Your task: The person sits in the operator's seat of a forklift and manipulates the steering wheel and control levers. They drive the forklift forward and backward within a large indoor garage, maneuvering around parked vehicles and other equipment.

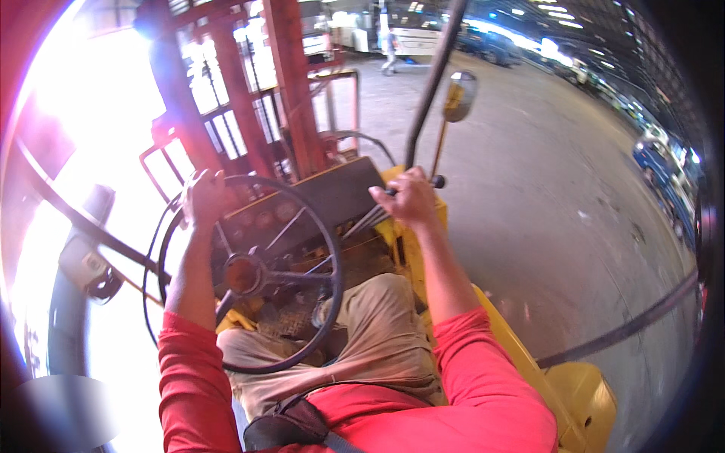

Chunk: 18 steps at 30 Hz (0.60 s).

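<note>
I sit at the controls of a yellow forklift. My left hand (202, 198) is closed round the upper left rim of the large black steering wheel (337, 275). To the right of the dashboard (332, 198), my right hand (412, 198) is wrapped over the control levers (364, 222). One dark lever knob (390, 193) shows by its thumb, and another black knob (438, 181) sticks out beyond the hand. The fingers hide how many levers are gripped. Round gauges (264, 217) are seen through the wheel's spokes.
The red lift mast (291, 90) rises ahead. A dark roof post (432, 87) and a mirror (459, 97) stand at the front right. Grey concrete floor (544, 181) stretches to the right. Farther off are a walking person (388, 49), a white bus (415, 38) and parked blue vehicles (657, 170).
</note>
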Each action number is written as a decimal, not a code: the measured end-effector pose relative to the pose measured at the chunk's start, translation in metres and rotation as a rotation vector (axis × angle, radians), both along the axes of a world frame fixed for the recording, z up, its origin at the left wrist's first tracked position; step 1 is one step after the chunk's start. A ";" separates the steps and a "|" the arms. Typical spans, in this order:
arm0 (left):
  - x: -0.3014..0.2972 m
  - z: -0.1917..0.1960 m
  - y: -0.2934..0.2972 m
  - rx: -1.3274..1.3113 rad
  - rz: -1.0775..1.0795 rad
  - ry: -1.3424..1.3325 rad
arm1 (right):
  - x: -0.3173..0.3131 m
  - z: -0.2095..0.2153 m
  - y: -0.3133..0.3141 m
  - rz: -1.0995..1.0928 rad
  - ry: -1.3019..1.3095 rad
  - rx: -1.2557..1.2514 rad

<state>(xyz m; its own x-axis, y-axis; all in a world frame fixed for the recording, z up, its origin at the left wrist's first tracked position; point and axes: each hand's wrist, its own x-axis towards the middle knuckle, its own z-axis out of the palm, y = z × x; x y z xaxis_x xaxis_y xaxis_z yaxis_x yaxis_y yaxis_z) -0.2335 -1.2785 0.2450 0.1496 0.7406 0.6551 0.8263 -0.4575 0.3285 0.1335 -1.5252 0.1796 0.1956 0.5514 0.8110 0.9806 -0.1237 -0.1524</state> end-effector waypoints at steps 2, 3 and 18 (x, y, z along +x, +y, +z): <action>-0.033 -0.009 0.010 -0.042 0.007 -0.031 | -0.013 0.000 -0.002 0.014 -0.032 0.025; -0.050 -0.016 0.017 -0.056 0.010 -0.050 | -0.020 -0.002 -0.001 -0.005 -0.003 -0.003; -0.208 -0.072 -0.035 0.250 -0.045 -0.105 | -0.028 0.004 -0.006 0.021 -0.071 -0.086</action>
